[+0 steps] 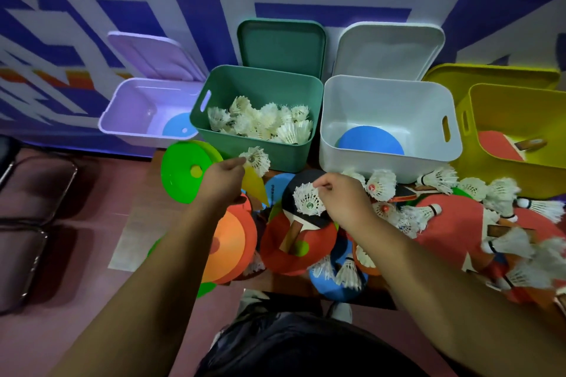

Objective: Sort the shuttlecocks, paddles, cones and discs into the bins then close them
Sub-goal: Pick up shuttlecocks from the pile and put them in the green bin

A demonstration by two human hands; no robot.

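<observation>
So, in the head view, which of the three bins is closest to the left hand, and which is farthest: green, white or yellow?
1. Green bin: just ahead of the left hand, which pinches a shuttlecock at its front wall.
2. White bin: next along to the right.
3. Yellow bin: far right, beyond the white one.

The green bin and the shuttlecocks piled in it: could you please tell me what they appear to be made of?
The green bin looks like moulded plastic with a smooth matte finish: even colour, rounded corners, a cut-out handle slot. The shuttlecocks look like white feathers, matte with frayed, spiky edges, though synthetic feather cannot be ruled out; their bases are mostly hidden.
</observation>
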